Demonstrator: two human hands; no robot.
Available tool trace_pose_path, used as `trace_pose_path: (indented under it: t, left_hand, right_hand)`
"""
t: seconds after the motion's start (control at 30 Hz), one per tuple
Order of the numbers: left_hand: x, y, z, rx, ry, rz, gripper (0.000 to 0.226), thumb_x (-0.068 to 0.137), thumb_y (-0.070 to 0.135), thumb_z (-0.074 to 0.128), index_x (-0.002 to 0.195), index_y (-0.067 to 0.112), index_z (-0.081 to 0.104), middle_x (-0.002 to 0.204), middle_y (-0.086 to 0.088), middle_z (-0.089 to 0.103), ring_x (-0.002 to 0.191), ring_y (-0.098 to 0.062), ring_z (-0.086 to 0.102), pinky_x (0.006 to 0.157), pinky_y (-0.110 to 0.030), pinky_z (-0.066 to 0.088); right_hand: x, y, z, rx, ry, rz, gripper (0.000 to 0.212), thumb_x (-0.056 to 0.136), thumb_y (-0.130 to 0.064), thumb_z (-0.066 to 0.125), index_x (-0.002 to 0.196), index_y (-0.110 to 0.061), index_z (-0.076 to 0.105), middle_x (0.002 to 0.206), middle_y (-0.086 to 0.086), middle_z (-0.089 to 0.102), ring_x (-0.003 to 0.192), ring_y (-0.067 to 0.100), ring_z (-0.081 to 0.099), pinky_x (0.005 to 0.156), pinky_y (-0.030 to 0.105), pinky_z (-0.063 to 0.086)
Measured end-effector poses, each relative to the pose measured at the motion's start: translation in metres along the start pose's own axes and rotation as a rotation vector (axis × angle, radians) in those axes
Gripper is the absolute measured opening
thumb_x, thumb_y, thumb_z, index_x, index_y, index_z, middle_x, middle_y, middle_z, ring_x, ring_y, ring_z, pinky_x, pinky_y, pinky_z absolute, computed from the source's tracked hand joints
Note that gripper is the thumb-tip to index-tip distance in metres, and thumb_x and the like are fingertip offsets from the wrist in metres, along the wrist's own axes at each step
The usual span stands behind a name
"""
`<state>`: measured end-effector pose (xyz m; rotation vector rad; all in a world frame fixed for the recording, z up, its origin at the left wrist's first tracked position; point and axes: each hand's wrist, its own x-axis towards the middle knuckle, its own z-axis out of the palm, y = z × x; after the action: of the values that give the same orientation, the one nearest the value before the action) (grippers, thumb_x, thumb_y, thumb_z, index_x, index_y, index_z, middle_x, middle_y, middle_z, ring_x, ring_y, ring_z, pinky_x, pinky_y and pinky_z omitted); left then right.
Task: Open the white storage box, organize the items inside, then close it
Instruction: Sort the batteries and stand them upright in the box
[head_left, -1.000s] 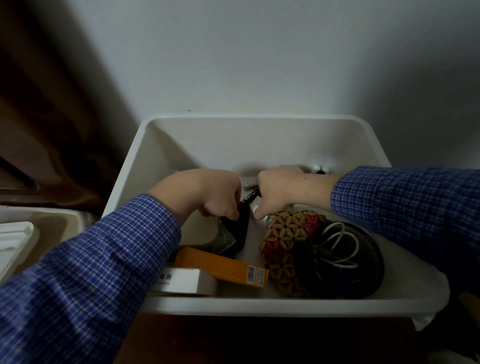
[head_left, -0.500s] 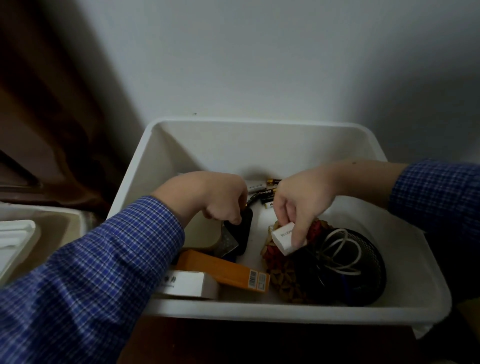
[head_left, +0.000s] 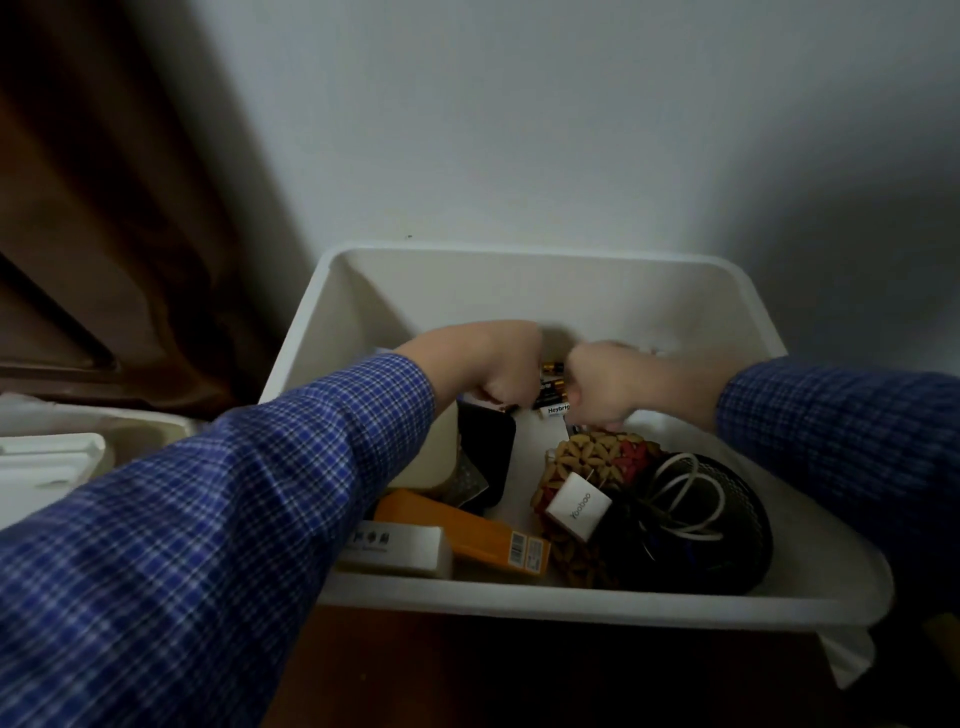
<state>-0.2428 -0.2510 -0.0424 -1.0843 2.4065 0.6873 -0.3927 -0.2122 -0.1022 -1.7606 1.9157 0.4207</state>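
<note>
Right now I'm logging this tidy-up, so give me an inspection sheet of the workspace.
Surface: mostly hidden; dark under the box.
Job's things: white storage box open, lid not identified.
Clutter: batteries, white charger, orange carton, white carton, black mesh basket, beaded mat.
Hands: left hand and right hand curled over the batteries; grip hidden.
Cables: white cable coiled in basket.
Surroundings: white wall, brown curtain.

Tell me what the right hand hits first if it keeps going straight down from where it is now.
Most likely the woven flower-pattern mat, right below the right hand; the batteries lie just left of it. Depth is unclear, so the fingers may already touch something.
</note>
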Motion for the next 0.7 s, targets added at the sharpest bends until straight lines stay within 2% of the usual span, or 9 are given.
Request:
trace_pose_path:
  t: [0.07,0.13,0.2,0.3,0.37,0.43,0.57,0.63,0.7]
  left_hand:
    - [0.003,0.003,0.001,0.005,-0.002,-0.009,0.021,0.087,0.010,0.061,0.097,0.001,0.077,0.074,-0.014,0.067,0.055,-0.025,0.058,0.046,-0.024,0.047]
    - [0.007,0.000,0.004,-0.022,-0.007,-0.016,0.020,0.087,0.010,0.062,0.098,0.002,0.076,0.083,-0.017,0.073,0.067,-0.029,0.067,0.057,-0.031,0.053]
    - [0.007,-0.004,0.007,-0.065,-0.001,-0.023,0.020,0.087,0.011,0.063,0.099,0.002,0.076,0.095,-0.018,0.075,0.083,-0.033,0.072,0.069,-0.038,0.056]
    - [0.004,-0.013,0.005,-0.135,0.018,-0.035,0.023,0.086,0.012,0.062,0.099,-0.001,0.076,0.089,-0.020,0.075,0.066,-0.028,0.063,0.056,-0.034,0.051]
    - [0.000,-0.020,0.002,-0.242,0.033,-0.062,0.024,0.088,0.010,0.061,0.104,-0.001,0.075,0.092,-0.021,0.075,0.060,-0.024,0.058,0.045,-0.024,0.046]
    - [-0.006,-0.027,-0.004,-0.336,0.069,-0.071,0.022,0.089,0.009,0.064,0.107,-0.001,0.072,0.084,-0.018,0.071,0.060,-0.023,0.058,0.042,-0.021,0.047]
    - [-0.017,-0.033,-0.016,-0.495,0.050,-0.004,0.033,0.090,0.010,0.070,0.122,0.013,0.064,0.100,-0.019,0.073,0.071,-0.027,0.067,0.073,-0.039,0.064]
    - [-0.020,-0.034,-0.020,-0.565,0.028,0.025,0.028,0.093,0.011,0.068,0.120,0.014,0.065,0.096,-0.017,0.074,0.067,-0.022,0.068,0.073,-0.035,0.063]
    - [-0.023,-0.035,-0.022,-0.687,0.000,0.062,0.018,0.095,0.012,0.066,0.112,0.009,0.069,0.089,-0.013,0.075,0.064,-0.015,0.070,0.066,-0.028,0.063]
  right_hand:
    - [0.002,-0.006,0.010,-0.012,0.092,-0.032,0.026,0.076,-0.032,0.077,0.070,-0.017,0.056,0.055,-0.004,0.060,0.051,0.013,0.057,0.045,0.021,0.039]
    - [0.004,-0.008,0.015,-0.035,0.146,-0.044,0.038,0.071,-0.034,0.082,0.068,-0.021,0.047,0.062,-0.003,0.057,0.056,0.014,0.055,0.045,0.023,0.035]
    - [0.005,-0.013,0.017,-0.038,0.142,-0.017,0.035,0.072,-0.028,0.081,0.068,-0.020,0.047,0.065,-0.002,0.058,0.058,0.016,0.058,0.045,0.022,0.036]
    - [0.002,-0.018,0.004,0.026,0.112,-0.025,0.016,0.071,-0.016,0.076,0.067,-0.015,0.061,0.056,-0.003,0.063,0.050,0.015,0.061,0.042,0.022,0.042]
    - [-0.009,-0.015,-0.015,0.190,0.131,-0.074,0.015,0.073,-0.020,0.079,0.079,-0.017,0.066,0.058,-0.005,0.069,0.043,0.007,0.062,0.035,0.020,0.045]
    - [-0.024,-0.010,-0.029,0.466,0.172,-0.181,0.022,0.075,-0.020,0.084,0.089,-0.021,0.067,0.068,-0.011,0.074,0.051,0.002,0.067,0.033,0.018,0.045]
    - [-0.050,-0.004,-0.034,0.843,0.269,-0.394,0.020,0.076,0.004,0.083,0.089,-0.003,0.070,0.068,-0.007,0.074,0.053,0.001,0.063,0.041,0.006,0.043]
    - [-0.054,-0.004,-0.035,0.873,0.319,-0.445,0.021,0.075,0.006,0.083,0.090,0.002,0.070,0.069,-0.009,0.075,0.053,-0.001,0.063,0.049,0.006,0.047]
    - [-0.057,-0.005,-0.038,0.915,0.365,-0.448,0.021,0.075,0.003,0.084,0.090,-0.001,0.070,0.078,0.003,0.078,0.058,0.004,0.067,0.056,0.010,0.053]
